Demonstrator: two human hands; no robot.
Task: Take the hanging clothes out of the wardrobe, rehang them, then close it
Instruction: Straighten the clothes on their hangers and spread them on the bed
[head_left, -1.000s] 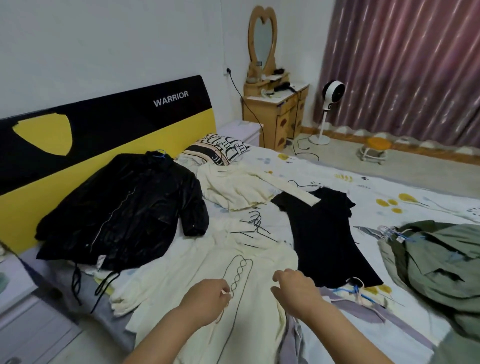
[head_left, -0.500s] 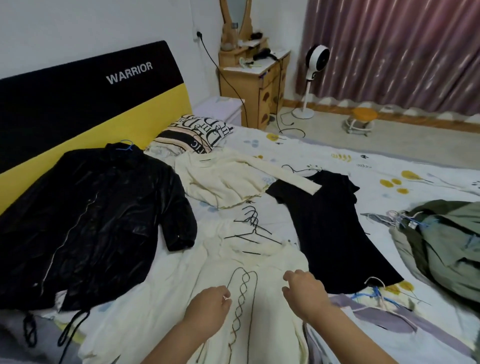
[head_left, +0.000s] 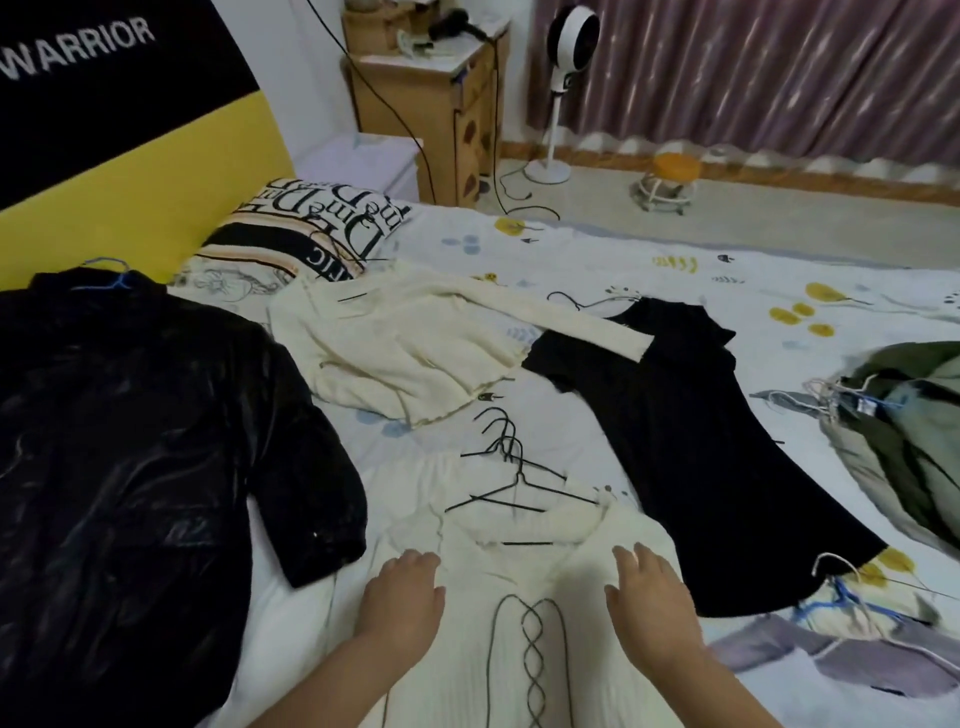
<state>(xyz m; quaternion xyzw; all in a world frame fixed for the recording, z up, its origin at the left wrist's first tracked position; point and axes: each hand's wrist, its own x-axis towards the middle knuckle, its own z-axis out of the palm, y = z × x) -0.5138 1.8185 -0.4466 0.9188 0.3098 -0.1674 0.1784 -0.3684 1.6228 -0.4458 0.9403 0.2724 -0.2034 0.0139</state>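
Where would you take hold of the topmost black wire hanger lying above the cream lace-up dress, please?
Probably at the hook and neck of the black wire hanger, coming from above. It lies flat on the bed, overlapping other hangers, and its lower arms run toward the neckline of the cream dress. The hook curls clear of the fabric, leaving room to pinch with the fingers.

Cream dress (head_left: 519, 649) with black lacing; black jacket (head_left: 130, 441); yellow-and-black headboard (head_left: 130, 130).

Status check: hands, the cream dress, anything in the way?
Left hand and right hand flat on cream lace-up dress. Black wire hangers lie at its neckline.
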